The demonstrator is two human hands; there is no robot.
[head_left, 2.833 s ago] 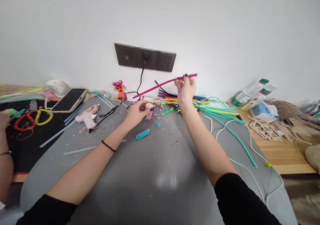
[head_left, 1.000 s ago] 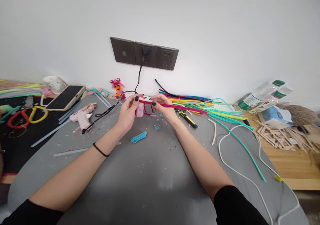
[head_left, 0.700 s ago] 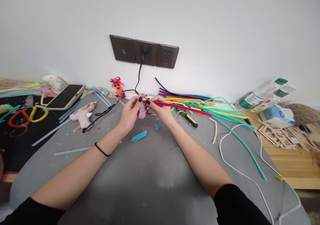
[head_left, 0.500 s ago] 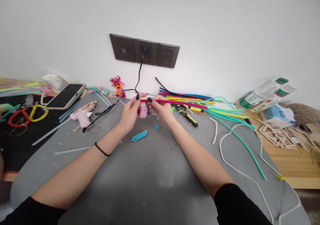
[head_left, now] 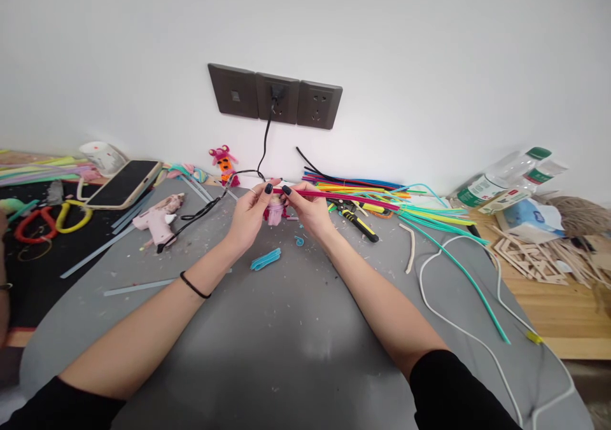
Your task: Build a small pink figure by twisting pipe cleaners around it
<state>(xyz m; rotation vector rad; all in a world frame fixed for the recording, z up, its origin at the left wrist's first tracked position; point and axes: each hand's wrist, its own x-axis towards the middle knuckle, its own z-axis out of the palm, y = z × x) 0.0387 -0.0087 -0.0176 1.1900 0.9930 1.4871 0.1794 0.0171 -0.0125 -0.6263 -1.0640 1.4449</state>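
Observation:
A magenta pipe cleaner [head_left: 358,198] runs sideways between my two hands, its long end reaching out to the right. My left hand [head_left: 251,212] pinches it near the left end, thumb on top. Close beside, my right hand [head_left: 312,210] grips the same strip between thumb and fingers. Just behind and below the fingertips is a small pink fuzzy figure [head_left: 274,214], partly hidden by the hands. On the grey mat nearer to me lie a folded blue pipe cleaner bundle [head_left: 266,259] and a small blue curl [head_left: 299,241].
A pink glue gun [head_left: 157,221] lies left, near a phone [head_left: 125,185] and scissors [head_left: 74,217]. Coloured pipe cleaners [head_left: 443,217] and yellow-black pliers [head_left: 358,221] lie right. A white cable [head_left: 432,312] loops across the mat. A finished-looking figure [head_left: 223,165] stands by the wall. Another person's arm [head_left: 4,290] shows far left.
My left thumb has shifted slightly to the right along the magenta pipe cleaner. The other person's arm shows more at the left edge. My right hand has hardly moved.

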